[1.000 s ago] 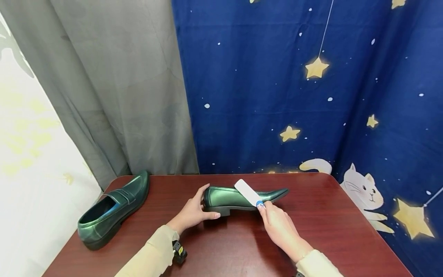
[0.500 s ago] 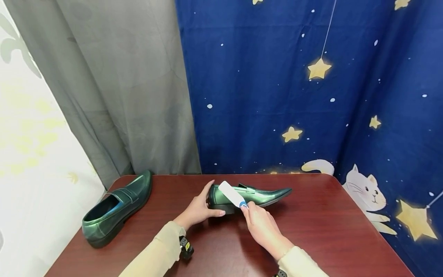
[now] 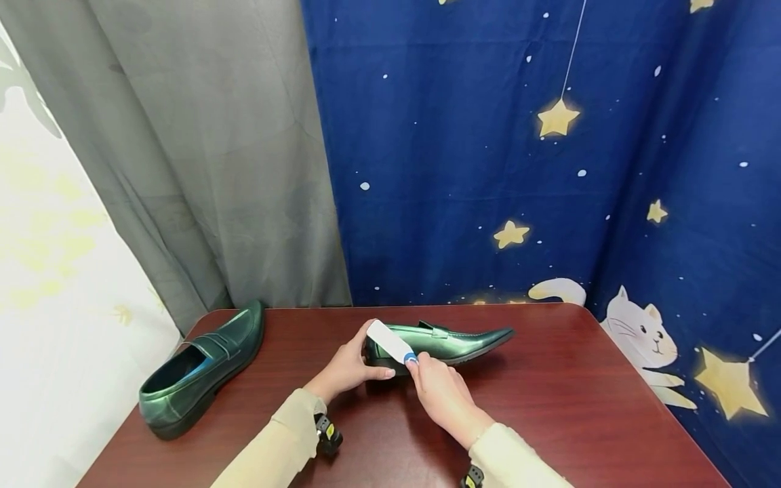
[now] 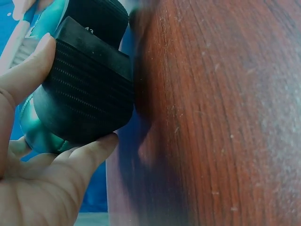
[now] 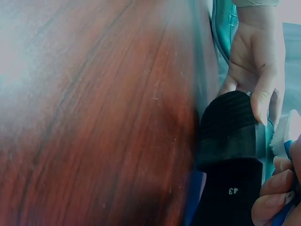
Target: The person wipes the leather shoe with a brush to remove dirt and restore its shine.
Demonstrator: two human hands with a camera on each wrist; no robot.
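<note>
A shiny green loafer [image 3: 457, 346] is tipped toward me on the table, its toe pointing right. My left hand [image 3: 346, 369] grips it round the heel, thumb on the near side. Both wrist views show its black ridged heel [image 4: 87, 89] and sole, marked 43. In my right hand [image 3: 444, 394] is a brush [image 3: 388, 341] with a white head and blue handle. Its white bristles [image 5: 276, 141] face the side of the shoe by the heel, close to my left thumb. Whether they touch the leather is hard to tell.
A matching green loafer [image 3: 241, 339] stands upright on the left of the reddish-brown table [image 3: 579, 400]. Behind the table hang a grey curtain [image 3: 244, 169] and a blue starry curtain [image 3: 439, 169].
My right hand has moved the brush leftward along the shoe, from its middle to the heel. The left hand keeps its grip on the heel; the shoe has tipped slightly.
</note>
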